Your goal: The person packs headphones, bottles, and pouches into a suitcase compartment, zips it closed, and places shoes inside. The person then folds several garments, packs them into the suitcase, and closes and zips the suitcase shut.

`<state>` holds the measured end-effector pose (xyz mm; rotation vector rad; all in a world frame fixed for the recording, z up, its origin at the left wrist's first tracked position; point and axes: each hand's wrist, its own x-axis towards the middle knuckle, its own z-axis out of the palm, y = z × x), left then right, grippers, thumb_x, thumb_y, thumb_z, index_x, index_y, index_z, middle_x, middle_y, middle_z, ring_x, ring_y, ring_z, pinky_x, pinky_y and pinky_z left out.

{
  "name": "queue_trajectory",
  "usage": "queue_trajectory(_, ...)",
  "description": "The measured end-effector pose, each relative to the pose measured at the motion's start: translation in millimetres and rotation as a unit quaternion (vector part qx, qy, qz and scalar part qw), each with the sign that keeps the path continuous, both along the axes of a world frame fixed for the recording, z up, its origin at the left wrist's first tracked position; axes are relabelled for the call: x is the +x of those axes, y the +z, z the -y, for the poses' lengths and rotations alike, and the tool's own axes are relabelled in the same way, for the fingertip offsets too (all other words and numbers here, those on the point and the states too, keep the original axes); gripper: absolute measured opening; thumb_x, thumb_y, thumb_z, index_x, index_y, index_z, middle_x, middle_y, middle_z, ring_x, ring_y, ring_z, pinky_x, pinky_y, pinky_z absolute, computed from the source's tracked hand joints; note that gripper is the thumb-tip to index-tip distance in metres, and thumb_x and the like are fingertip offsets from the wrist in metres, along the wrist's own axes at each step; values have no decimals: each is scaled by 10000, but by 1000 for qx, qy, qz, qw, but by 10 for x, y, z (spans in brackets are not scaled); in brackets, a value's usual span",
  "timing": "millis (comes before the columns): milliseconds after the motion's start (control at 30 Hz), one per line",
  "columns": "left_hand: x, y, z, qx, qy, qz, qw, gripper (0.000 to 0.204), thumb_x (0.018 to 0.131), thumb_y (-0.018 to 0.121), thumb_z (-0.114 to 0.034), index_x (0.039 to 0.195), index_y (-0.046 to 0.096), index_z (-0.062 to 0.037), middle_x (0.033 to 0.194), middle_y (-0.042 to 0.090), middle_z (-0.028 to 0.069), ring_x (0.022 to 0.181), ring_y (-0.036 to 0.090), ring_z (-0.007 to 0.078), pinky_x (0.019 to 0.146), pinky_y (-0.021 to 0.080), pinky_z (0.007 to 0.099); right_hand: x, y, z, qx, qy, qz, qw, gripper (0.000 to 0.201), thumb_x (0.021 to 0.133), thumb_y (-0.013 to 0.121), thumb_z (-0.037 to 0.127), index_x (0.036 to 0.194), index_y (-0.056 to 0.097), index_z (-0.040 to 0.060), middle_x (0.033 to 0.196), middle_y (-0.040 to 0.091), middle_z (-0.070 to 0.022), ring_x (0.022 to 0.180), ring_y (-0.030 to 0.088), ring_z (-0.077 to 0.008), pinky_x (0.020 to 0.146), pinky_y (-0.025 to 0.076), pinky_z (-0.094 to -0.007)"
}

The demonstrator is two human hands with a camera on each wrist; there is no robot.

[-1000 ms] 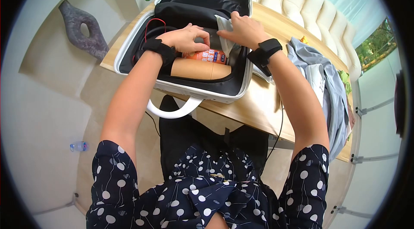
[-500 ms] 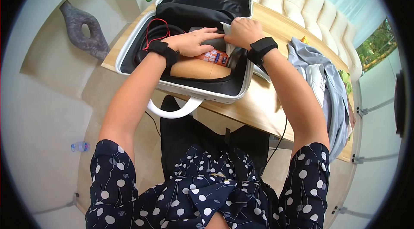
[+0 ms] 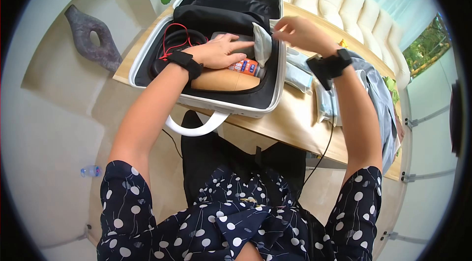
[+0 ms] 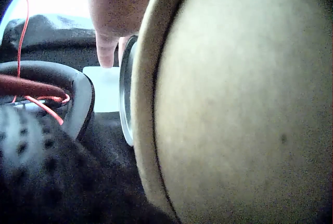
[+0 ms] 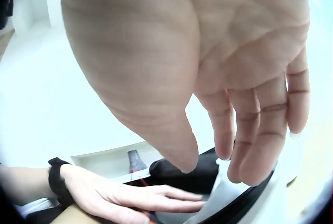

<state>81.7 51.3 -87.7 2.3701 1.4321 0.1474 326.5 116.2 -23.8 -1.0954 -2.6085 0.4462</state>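
An open white suitcase [image 3: 133, 76] with a black lining stands on the wooden table. My left hand [image 3: 219, 52] reaches inside it with fingers stretched out, over an orange can [image 3: 246, 66] that it partly covers. Its fingertips come right up to a white soft packet [image 3: 262, 45] standing upright along the suitcase's right side. A tan, round-ended case [image 3: 223, 80] lies in front of the can; it fills much of the left wrist view. Past the right rim, my right hand [image 3: 307, 35] is raised, holding nothing. In the right wrist view its fingers hang loosely bent above the packet.
Left in the suitcase lies a black curved object with a red cord [image 3: 172, 26]. Blue-and-white packets [image 3: 298, 75] sit on the table [image 3: 275, 125] to the right, beside a grey-blue garment [image 3: 381, 113]. A black cable [image 3: 322, 155] hangs over the front edge.
My right hand has let go of the white packet and moved right, out of the suitcase. The packet now stands against the side. My left hand has flattened, fingers stretched towards the packet.
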Motion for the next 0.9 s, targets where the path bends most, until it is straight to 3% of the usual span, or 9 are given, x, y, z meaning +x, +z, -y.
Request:
queue_trajectory(100,8,9,-3,43,9,140,989,585,910,511,-263,1421,287,-87,1457,259,187,1332,278,331,1095,220,385,404,101,-26,33,-78,-1,996,263,792,628,264,900,648,24,789,667,-161,736,650,-270,683,509,-349)
queue_trajectory(133,13,-14,-20,43,7,141,989,585,910,511,-263,1421,287,-87,1457,259,187,1332,278,331,1095,220,385,510,154,26,-2,-141,77,987,268,785,634,273,889,638,27,778,658,-158,739,647,-275,661,507,-353)
queue_trajectory(200,19,-86,-75,149,-53,143,977,579,907,507,-238,1420,287,-81,1477,227,186,1340,272,324,1097,215,388,740,130,123,44,-128,198,971,278,780,627,287,884,631,29,788,650,-154,769,637,-286,671,501,-369)
queue_trajectory(267,38,-100,-104,138,-82,127,979,557,919,469,-236,1428,282,-108,1488,230,157,1353,250,333,1110,193,390,784,148,209,-62,-169,242,953,327,771,623,332,915,626,39,847,647,-154,838,621,-288,723,489,-375)
queue_trajectory(367,117,-113,-98,28,-35,20,999,538,959,353,-345,1449,240,-155,1494,257,47,1371,197,348,1126,162,401,1008,-102,330,-26,-104,257,961,483,717,661,458,938,600,33,876,642,-147,870,615,-280,741,473,-362)
queue_trajectory(533,123,-119,-76,43,-35,8,998,536,969,311,-386,1452,236,-166,1494,251,69,1377,183,346,1130,135,396,959,-172,509,15,-69,351,934,626,660,676,542,941,570,-7,827,647,-170,810,631,-311,691,477,-369)
queue_trajectory(600,137,-104,-66,47,-19,-4,999,532,968,327,-378,1449,246,-166,1499,231,92,1379,179,344,1128,141,403,914,-298,547,57,-107,412,903,729,623,649,618,931,588,-40,818,663,-162,799,645,-296,697,476,-364)
queue_trajectory(733,116,-151,-86,106,-34,-1,994,572,959,310,-425,1446,247,-131,1504,213,100,1374,176,370,1121,148,424,812,-324,595,21,-118,429,895,734,609,653,575,961,579,-65,875,663,-192,838,654,-292,728,485,-359)
queue_trajectory(900,149,-141,-130,52,-51,23,997,575,961,305,-394,1431,258,-66,1500,216,117,1385,173,329,1121,145,421,896,-389,560,12,-119,411,904,673,617,657,477,996,559,-71,895,659,-201,853,645,-331,753,486,-377)
